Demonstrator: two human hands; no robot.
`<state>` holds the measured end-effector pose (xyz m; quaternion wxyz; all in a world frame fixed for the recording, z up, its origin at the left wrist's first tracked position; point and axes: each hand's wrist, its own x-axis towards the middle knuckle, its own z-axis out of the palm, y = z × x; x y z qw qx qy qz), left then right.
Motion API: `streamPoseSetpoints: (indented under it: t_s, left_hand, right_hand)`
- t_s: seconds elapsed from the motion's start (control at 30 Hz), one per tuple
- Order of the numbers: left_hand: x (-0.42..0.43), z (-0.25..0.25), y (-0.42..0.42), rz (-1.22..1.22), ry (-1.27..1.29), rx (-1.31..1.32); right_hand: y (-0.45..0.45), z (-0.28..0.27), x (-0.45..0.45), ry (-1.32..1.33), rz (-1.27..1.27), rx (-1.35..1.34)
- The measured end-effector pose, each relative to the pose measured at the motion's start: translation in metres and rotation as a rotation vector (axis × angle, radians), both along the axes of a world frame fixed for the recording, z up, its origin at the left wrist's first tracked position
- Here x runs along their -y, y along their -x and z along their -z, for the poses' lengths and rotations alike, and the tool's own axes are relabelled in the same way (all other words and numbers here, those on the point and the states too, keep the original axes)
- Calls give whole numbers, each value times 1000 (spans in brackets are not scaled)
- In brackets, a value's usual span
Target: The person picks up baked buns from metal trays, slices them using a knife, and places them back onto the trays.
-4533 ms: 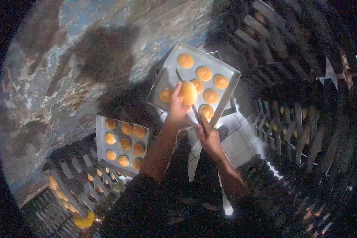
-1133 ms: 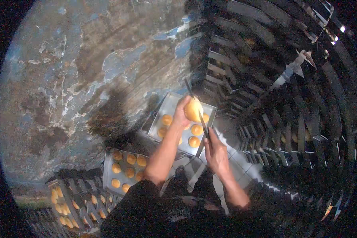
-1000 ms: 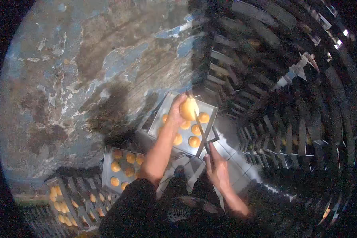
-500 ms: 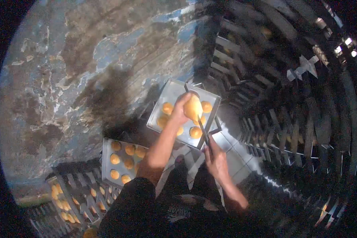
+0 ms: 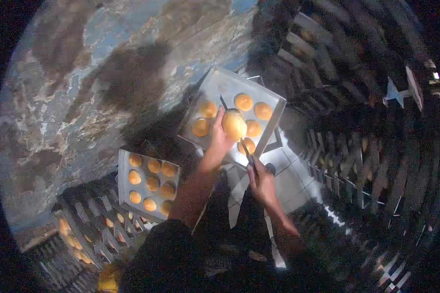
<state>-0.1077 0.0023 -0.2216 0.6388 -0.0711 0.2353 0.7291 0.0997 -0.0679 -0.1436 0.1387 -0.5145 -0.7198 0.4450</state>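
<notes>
My left hand (image 5: 220, 137) is closed around a round golden bun (image 5: 234, 126), holding it above a metal baking tray (image 5: 217, 84). In my right hand (image 5: 263, 183) is a long dark knife (image 5: 247, 152), gripped by its handle. Its blade runs up to the bun, and the tip (image 5: 223, 101) shows beyond the bun's far side. Whether the blade is inside the bun or passes beneath it, I cannot tell. Several more buns (image 5: 243, 102) lie on the tray, partly hidden by my left hand and the held bun.
To the left stands a second tray (image 5: 123, 188) with rows of buns. Slatted racks (image 5: 95, 217) holding more buns are at the lower left, and dark racks (image 5: 344, 161) line the right. A peeling wall (image 5: 122, 73) rises beyond, and pale floor tiles (image 5: 291, 183) show below.
The view has shifted, so the trays appear higher. Against the front tray, the held bun and both hands now sit nearer its close edge. The same bun and knife are still held.
</notes>
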Motion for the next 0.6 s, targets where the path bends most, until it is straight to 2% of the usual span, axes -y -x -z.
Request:
streamPoseSetpoints:
  t_s: [0.03,0.1,0.17,0.23,0.27,0.37,0.4,0.43,0.5,0.53,0.6]
  left_hand:
    - [2,-1,-8,-2,46,-28]
    - [4,13,-8,-5,104,-53]
    - [3,37,-2,-4,47,-6]
    - [-3,88,13,-13,72,20]
    - [-4,112,23,-12,60,-265]
    - [-29,176,62,-114,85,-462]
    - [-41,195,82,-90,86,-366]
    - [-52,212,98,-65,86,-270]
    - [-79,206,116,-85,326,-317]
    - [-94,219,128,-83,330,-312]
    - [-111,245,144,-248,569,-616]
  right_hand:
    - [14,19,-12,16,-2,3]
    - [39,57,-35,-80,-52,-165]
    - [47,91,-44,-62,-61,-168]
    - [45,121,-41,-38,-70,-167]
    - [37,131,-33,70,-86,-70]
    - [-10,170,7,234,-71,11]
    - [-31,184,25,281,-45,-15]
    - [-53,196,45,196,-51,-2]
    - [-82,203,76,116,-54,18]
    - [-90,196,85,180,-33,25]
    - [-95,179,84,260,-10,38]
